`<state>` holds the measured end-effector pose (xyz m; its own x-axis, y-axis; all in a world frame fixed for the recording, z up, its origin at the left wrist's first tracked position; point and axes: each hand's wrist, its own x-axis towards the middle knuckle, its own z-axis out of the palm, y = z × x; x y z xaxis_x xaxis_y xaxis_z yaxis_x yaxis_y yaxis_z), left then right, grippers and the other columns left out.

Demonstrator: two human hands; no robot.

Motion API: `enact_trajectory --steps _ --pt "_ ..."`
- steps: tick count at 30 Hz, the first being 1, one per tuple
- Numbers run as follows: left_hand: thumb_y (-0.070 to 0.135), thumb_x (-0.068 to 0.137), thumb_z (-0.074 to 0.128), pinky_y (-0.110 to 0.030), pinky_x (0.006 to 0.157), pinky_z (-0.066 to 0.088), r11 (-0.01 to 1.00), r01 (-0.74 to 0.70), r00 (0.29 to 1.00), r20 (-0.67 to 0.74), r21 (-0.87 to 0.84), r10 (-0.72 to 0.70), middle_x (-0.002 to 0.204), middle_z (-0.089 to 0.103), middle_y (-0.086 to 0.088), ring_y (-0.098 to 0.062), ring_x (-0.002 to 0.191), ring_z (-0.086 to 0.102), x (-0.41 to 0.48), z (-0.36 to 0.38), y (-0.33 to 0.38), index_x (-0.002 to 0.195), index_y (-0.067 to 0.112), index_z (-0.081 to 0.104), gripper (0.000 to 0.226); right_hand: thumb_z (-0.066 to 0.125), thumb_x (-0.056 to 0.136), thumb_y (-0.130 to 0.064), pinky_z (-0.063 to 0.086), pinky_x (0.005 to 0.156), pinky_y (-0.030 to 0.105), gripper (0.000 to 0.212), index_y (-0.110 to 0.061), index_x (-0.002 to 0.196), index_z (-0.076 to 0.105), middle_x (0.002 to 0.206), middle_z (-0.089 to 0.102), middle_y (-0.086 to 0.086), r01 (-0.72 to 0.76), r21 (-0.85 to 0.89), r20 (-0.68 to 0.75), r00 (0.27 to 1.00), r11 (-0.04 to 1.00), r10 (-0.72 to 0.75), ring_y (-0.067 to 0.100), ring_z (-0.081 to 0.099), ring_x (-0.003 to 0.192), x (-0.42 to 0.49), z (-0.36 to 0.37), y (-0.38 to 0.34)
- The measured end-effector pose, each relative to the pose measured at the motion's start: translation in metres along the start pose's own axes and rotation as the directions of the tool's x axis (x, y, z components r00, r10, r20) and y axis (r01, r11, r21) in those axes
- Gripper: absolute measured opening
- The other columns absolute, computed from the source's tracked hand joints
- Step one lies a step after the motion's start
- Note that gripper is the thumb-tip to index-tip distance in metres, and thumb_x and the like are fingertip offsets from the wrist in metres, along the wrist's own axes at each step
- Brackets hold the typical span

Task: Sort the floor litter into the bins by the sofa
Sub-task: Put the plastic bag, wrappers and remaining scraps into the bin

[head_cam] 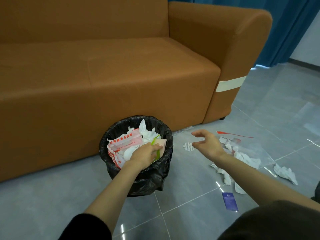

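A round bin (110,135) lined with a black bag stands on the floor against the sofa front. It holds white tissues and a red-and-white printed packet (124,141). My left hand (147,155) is inside the bin's rim, fingers closed on a green-edged wrapper (156,142). To the right of the bin my right hand (207,144) hovers above the floor, fingers spread and empty. Beyond it lie a clear plastic bag with a red strip (249,146), crumpled white tissues (245,158) and a small round white mesh disc (188,146).
An orange-brown sofa (121,75) fills the back. More crumpled tissue (284,174) lies at the right. A small purple sachet (229,201) rests on the grey tiles near my right arm. Clear plastic film (182,130) lies at the sofa's foot. Blue curtains (292,32) hang behind.
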<state>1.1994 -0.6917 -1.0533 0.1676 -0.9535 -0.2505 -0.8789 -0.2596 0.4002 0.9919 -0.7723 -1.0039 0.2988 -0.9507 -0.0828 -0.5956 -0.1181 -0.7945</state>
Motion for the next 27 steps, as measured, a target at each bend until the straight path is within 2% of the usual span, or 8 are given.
enact_trajectory --steps 4,6,8,11,15,18,24,27 --pt "0.024 0.100 0.036 -0.036 0.095 0.033 0.984 0.035 0.999 0.013 0.176 -0.038 0.125 0.043 -0.009 -0.034 0.113 0.039 0.005 -0.007 0.010 0.136 0.040 0.044 0.040 0.060 0.087 -0.007 0.042 0.082 0.025 0.034 -0.017 0.119 0.058 0.125 0.056 0.001 -0.032 -0.009 -0.017 0.999 0.999 0.032 0.014 0.054 0.097 -0.002 -0.013 0.016" --pt "0.015 0.097 0.036 -0.036 0.088 0.027 0.965 0.017 0.998 -0.062 0.262 -0.001 0.127 0.046 -0.002 -0.030 0.110 0.033 0.004 -0.013 0.024 0.128 0.036 0.053 0.041 0.062 0.086 -0.007 0.047 0.087 0.029 0.033 -0.018 0.117 0.059 0.126 0.057 0.002 -0.055 -0.005 -0.027 0.998 0.998 0.054 0.015 0.054 0.103 -0.003 -0.021 0.026" --pt "0.010 0.094 0.037 -0.036 0.088 0.027 0.942 0.003 0.980 -0.190 0.334 0.064 0.129 0.049 0.002 -0.028 0.112 0.033 0.003 -0.014 0.038 0.125 0.029 0.055 0.041 0.063 0.085 -0.007 0.049 0.091 0.033 0.033 -0.018 0.116 0.060 0.127 0.057 0.003 -0.087 0.010 -0.035 0.996 0.996 0.087 0.019 0.056 0.105 -0.005 -0.030 0.036" --pt "0.011 0.094 0.043 -0.035 0.094 0.028 0.965 0.039 0.920 -0.387 0.259 0.067 0.131 0.047 0.001 -0.027 0.118 0.033 0.005 -0.014 0.057 0.131 0.025 0.048 0.040 0.064 0.085 -0.008 0.044 0.093 0.029 0.036 -0.016 0.119 0.059 0.126 0.057 0.003 -0.129 -0.015 -0.046 0.991 0.992 0.128 0.020 0.054 0.113 -0.010 -0.043 0.051" --pt "0.011 0.097 0.040 -0.034 0.094 0.028 0.984 -0.052 0.884 -0.452 0.168 0.124 0.132 0.046 0.003 -0.025 0.118 0.034 0.015 -0.003 0.095 0.134 0.026 0.043 0.041 0.063 0.086 -0.007 0.037 0.089 0.022 0.034 -0.011 0.119 0.059 0.125 0.058 0.004 -0.200 -0.015 -0.073 0.977 0.980 0.199 0.021 0.052 0.116 -0.019 -0.056 0.077" --pt "0.013 0.097 0.039 -0.034 0.095 0.030 0.980 -0.136 0.897 -0.403 0.144 0.184 0.133 0.048 0.003 -0.025 0.120 0.036 0.024 0.020 0.126 0.135 0.026 0.042 0.040 0.063 0.084 -0.003 0.037 0.091 0.024 0.039 -0.009 0.122 0.058 0.130 0.056 0.008 -0.293 -0.050 -0.065 0.955 0.955 0.290 0.022 0.051 0.119 -0.026 -0.062 0.110" --pt "0.009 0.096 0.038 -0.035 0.099 0.037 0.975 -0.212 0.963 -0.154 0.061 0.219 0.135 0.047 -0.002 -0.025 0.123 0.041 0.038 0.089 0.161 0.134 0.022 0.043 0.041 0.064 0.084 -0.008 0.042 0.089 0.027 0.046 -0.012 0.128 0.052 0.129 0.052 0.012 -0.492 -0.149 -0.026 0.869 0.858 0.494 0.026 0.053 0.115 -0.041 -0.057 0.179" --pt "0.013 0.097 0.036 -0.036 0.098 0.039 0.973 -0.225 0.973 -0.031 0.058 0.227 0.135 0.046 -0.004 -0.025 0.122 0.042 0.042 0.123 0.166 0.136 0.022 0.041 0.040 0.069 0.081 -0.016 0.042 0.099 0.034 0.052 -0.018 0.128 0.048 0.135 0.044 0.012 -0.543 -0.202 -0.016 0.834 0.815 0.551 0.028 0.050 0.116 -0.045 -0.045 0.213"
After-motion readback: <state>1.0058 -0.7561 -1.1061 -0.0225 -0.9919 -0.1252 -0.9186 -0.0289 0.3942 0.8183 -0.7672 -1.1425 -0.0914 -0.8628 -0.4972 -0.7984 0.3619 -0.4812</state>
